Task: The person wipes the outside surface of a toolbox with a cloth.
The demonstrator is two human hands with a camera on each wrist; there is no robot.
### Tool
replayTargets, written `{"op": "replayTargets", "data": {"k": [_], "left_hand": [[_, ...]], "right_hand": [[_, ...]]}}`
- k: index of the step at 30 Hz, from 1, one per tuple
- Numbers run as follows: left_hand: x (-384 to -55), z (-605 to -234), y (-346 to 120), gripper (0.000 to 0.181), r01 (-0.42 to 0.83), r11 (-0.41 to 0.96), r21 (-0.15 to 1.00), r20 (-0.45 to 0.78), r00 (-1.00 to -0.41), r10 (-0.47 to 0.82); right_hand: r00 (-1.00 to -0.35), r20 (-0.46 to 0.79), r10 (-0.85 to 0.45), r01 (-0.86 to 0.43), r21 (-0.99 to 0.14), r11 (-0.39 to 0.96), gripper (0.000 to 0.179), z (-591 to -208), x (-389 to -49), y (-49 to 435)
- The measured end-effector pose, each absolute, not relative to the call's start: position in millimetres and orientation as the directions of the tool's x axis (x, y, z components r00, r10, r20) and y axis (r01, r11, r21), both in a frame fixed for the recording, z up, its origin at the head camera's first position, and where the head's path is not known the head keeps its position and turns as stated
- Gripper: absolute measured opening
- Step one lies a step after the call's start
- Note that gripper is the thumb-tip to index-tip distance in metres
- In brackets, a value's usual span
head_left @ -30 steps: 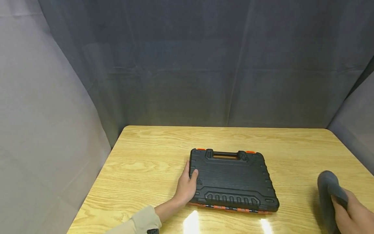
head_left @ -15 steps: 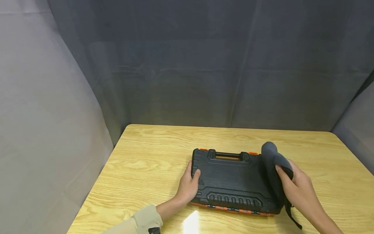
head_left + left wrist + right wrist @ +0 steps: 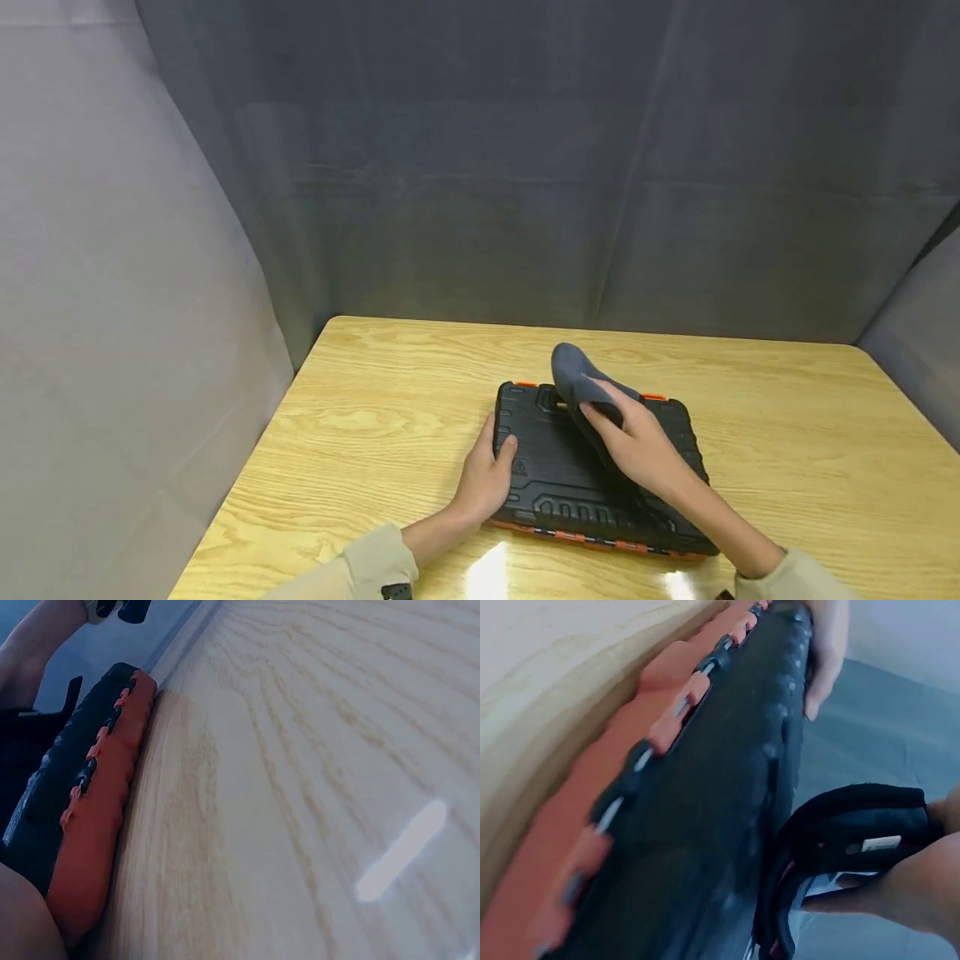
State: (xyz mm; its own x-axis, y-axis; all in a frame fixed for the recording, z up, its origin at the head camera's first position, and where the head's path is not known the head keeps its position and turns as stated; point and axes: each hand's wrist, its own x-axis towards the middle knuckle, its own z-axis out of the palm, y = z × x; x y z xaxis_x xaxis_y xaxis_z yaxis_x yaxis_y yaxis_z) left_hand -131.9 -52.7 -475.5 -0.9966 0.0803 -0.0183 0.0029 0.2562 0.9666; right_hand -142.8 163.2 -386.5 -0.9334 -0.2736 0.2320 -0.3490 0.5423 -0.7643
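Black case point(image 3: 542, 467) lies gripped by left hand point(image 3: 482, 481) — right hand point(image 3: 636, 440) above, pinching grey fabric point(image 3: 573, 373)

The place is screened off like a booth; whether lab, workshop or home cannot be told. A dark curtain point(image 3: 465, 208) hangs behind the worktop point(image 3: 360, 417), with paler sheets point(image 3: 135, 292) past its left and right edges.

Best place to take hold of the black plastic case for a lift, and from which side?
Likely the handle on the far edge of the plastic case, fingers coming from above and the far side: the case lies flat and a slot shows beside the bar. The right hand holds a grey fabric piece across it, so clear that first.
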Motion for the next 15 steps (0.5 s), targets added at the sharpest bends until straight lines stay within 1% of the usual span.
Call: {"op": "replayTargets", "data": {"k": [3,7,12,15], "left_hand": [[-132.2,-475.8,-52.8,0.063,0.004,0.268,0.963,-0.018,-0.997,0.076],[-133.1,-477.6,-53.7,0.063,0.013,0.274,0.962,-0.010,-0.997,0.083],[-133.2,-479.7,-54.6,0.063,0.034,0.282,0.959,0.007,-0.995,0.096],[-133.8,-480.0,-54.4,0.061,0.060,0.281,0.958,0.031,-0.994,0.105]], "right_hand": [[-0.923,0.200,-0.328,-0.360,-0.749,0.557,0.050,-390.1,-152.5,146.5],[-0.899,0.158,-0.408,-0.392,-0.705,0.591,0.052,-394.4,-163.4,126.0],[-0.875,0.048,-0.482,-0.402,-0.627,0.667,0.051,-396.2,-168.7,106.3],[-0.860,-0.024,-0.510,-0.412,-0.557,0.721,0.056,-395.6,-169.1,99.4]]}}
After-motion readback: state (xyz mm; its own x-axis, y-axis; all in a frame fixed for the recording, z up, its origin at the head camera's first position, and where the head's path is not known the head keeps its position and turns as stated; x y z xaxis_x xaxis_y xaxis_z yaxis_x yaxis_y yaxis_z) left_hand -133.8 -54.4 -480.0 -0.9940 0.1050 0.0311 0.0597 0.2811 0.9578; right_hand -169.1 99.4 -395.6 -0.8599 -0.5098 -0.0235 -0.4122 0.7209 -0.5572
